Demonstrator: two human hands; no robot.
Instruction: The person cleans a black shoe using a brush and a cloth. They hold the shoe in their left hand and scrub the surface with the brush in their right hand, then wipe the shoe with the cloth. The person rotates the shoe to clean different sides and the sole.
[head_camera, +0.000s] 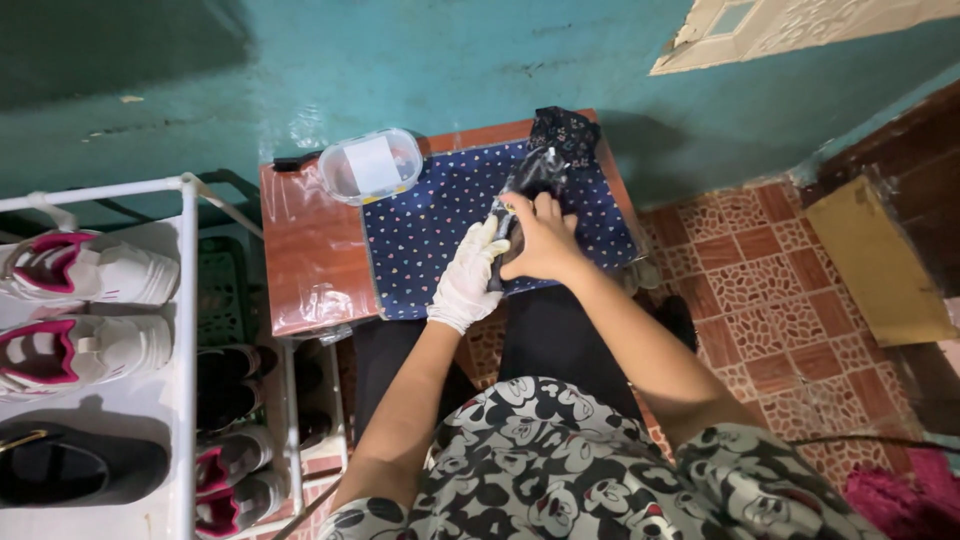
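Far left of your hands, a white rack (186, 330) keeps pink-and-white sneakers (85, 272) shelved, well apart from you. Just up-left of your gloved hand sits a clear lidded tub (371, 166) on the small brown table (310, 250). Your left hand (468, 280), in a white glove, has its fingers curled against a shiny black shoe (532, 175), probably bracing it. Your bare right hand (545, 240) closes over the shoe's near end, just beside the left. Under both, a navy heart-print cloth (430, 225) likely protects the tabletop. Right of your hand lies red patterned floor tile (760, 270).
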